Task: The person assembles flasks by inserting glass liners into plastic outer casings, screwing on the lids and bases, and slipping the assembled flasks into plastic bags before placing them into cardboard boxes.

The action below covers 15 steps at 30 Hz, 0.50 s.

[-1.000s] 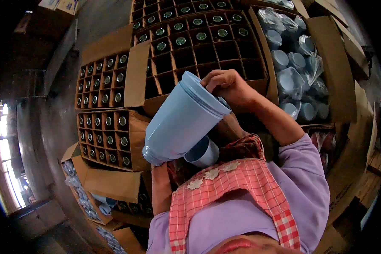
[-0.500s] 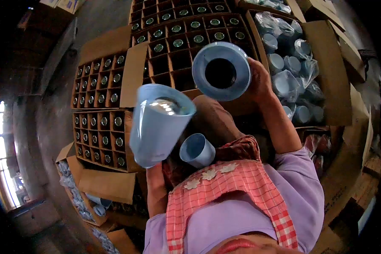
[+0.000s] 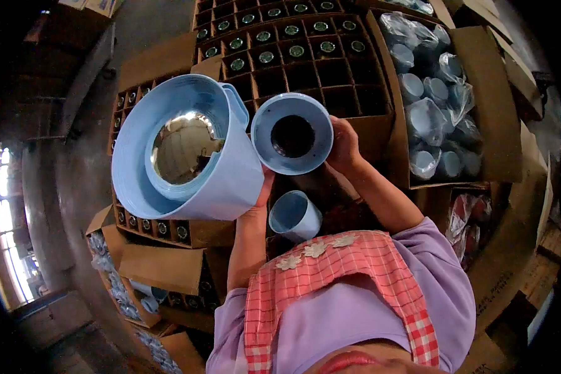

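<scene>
My left hand [image 3: 265, 192] grips the lower side of a large light-blue thermos casing [image 3: 237, 177]. Its open end faces up toward me, and a shiny silvered glass liner [image 3: 184, 146] shows inside. In my right hand [image 3: 345, 148] is a light-blue round plastic piece [image 3: 263, 146] with a wide rim and a dark round hole, held by its right side. The two blue parts are side by side at the casing's right edge; I cannot tell whether they touch. Below them, at my lap, a small light-blue cup [image 3: 300, 218] leans tilted, its mouth toward the upper left.
Ahead stands a divided carton [image 3: 305, 78], with round glass ends in some cells. A similar carton [image 3: 162, 62] is partly hidden behind the casing. At right, an open carton [image 3: 502, 112] holds bagged blue cups [image 3: 427, 121]. More bagged parts [image 3: 115, 280] lie lower left.
The casing has swung up and left, its mouth turning toward me to show more of the liner. My right hand has brought the round piece left and down beside it.
</scene>
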Each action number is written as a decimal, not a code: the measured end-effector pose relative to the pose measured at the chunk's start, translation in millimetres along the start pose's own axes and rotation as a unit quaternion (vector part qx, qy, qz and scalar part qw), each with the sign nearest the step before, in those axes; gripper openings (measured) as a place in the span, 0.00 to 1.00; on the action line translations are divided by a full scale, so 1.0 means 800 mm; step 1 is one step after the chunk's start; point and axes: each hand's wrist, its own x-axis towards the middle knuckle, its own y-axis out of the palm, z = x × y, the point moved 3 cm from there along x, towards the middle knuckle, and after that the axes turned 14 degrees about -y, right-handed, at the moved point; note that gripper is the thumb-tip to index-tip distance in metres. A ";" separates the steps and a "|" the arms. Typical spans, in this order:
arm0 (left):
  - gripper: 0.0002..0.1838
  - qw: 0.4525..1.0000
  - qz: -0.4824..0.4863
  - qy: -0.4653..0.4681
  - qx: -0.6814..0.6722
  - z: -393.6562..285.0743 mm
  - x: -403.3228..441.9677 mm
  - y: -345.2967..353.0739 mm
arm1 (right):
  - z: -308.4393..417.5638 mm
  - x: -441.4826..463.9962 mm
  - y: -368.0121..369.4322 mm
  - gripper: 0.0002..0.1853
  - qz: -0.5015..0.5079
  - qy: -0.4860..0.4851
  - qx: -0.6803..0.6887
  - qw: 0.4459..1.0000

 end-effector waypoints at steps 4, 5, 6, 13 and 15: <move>0.23 0.990 -0.081 0.010 0.112 -0.006 -0.017 -0.037 | -0.004 0.014 -0.009 0.19 0.062 0.008 -0.152 0.986; 0.26 0.982 -0.109 0.023 0.155 -0.008 -0.023 -0.053 | 0.003 0.015 -0.007 0.20 0.071 0.017 -0.218 0.973; 0.30 0.970 -0.137 0.034 0.197 -0.009 -0.025 -0.055 | 0.010 0.017 -0.010 0.18 0.069 0.034 -0.234 0.969; 0.24 0.744 -0.286 0.101 0.595 -0.011 -0.004 -0.010 | 0.078 -0.015 0.053 0.30 0.373 -0.394 -0.652 0.530; 0.23 0.407 -0.272 0.126 0.863 -0.010 -0.002 0.015 | 0.067 -0.016 0.065 0.32 0.429 -0.363 -0.667 0.489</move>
